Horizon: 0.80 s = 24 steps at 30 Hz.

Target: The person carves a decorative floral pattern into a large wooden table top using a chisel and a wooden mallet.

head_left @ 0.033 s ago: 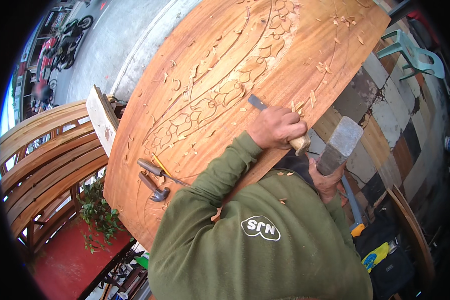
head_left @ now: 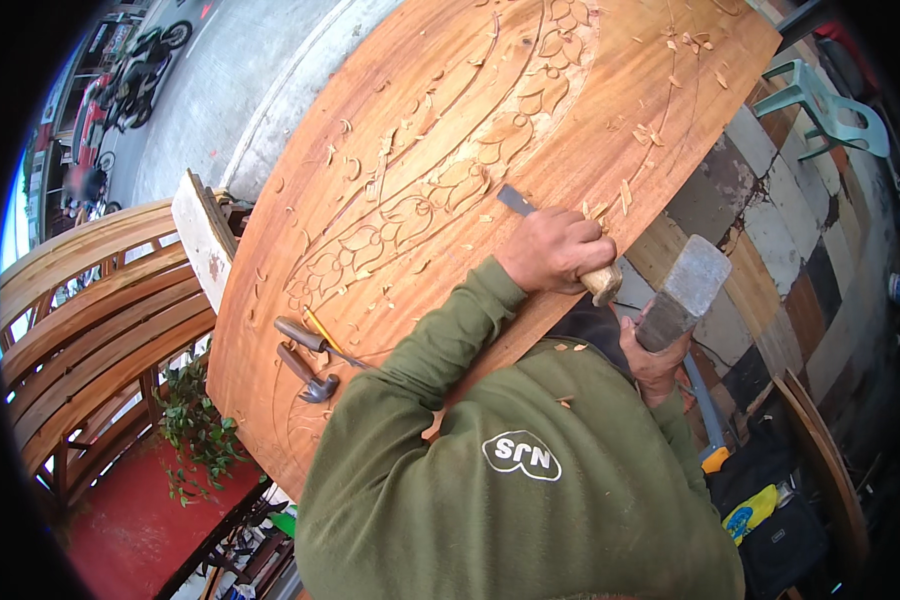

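Observation:
My left hand (head_left: 558, 250) is closed round the wooden handle of a chisel (head_left: 516, 201). The flat steel blade points up and left, close above a large carved wooden panel (head_left: 560, 150); whether its edge touches the wood I cannot tell. The handle's butt sticks out below my fist toward a grey, block-shaped mallet (head_left: 683, 290). My right hand (head_left: 658, 362) grips that mallet beside the panel's near edge, apart from the chisel; any shaft is hidden. Leaf shapes and loose shavings cover much of the panel.
On the panel's lower left lie a small claw hammer (head_left: 315, 386), a dark-handled carving tool (head_left: 305, 336) and a yellow pencil (head_left: 319, 324). Slatted wooden furniture (head_left: 110, 320) and a leafy plant (head_left: 195, 425) stand left. A green plastic chair (head_left: 820, 110) is at far right.
My left hand and the chisel have shifted very slightly to the right. The mallet in my right hand has also moved a touch to the right.

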Tool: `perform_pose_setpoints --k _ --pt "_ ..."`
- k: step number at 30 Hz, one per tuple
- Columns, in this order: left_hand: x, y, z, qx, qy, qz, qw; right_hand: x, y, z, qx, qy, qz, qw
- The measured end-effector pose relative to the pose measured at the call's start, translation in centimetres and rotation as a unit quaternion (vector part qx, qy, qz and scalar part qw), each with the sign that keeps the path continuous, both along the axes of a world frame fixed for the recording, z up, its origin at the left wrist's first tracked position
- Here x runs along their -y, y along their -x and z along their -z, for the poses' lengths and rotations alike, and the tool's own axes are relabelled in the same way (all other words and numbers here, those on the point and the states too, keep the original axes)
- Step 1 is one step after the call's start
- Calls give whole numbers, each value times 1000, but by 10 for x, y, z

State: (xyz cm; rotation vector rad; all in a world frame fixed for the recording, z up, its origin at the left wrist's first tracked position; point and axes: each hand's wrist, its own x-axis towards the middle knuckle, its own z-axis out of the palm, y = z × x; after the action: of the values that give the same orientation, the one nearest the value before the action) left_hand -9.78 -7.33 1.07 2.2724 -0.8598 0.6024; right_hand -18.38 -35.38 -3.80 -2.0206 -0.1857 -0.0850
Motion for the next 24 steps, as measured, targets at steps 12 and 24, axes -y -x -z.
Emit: perform_pose_setpoints --k 12,24 --pt "-10 -17 1 -38 93 -13 995 -39 -16 -20 61 -147 -29 987" --pt "-1 -20 22 -37 -7 -44 998 -57 -19 -5 -16 14 8 1000"
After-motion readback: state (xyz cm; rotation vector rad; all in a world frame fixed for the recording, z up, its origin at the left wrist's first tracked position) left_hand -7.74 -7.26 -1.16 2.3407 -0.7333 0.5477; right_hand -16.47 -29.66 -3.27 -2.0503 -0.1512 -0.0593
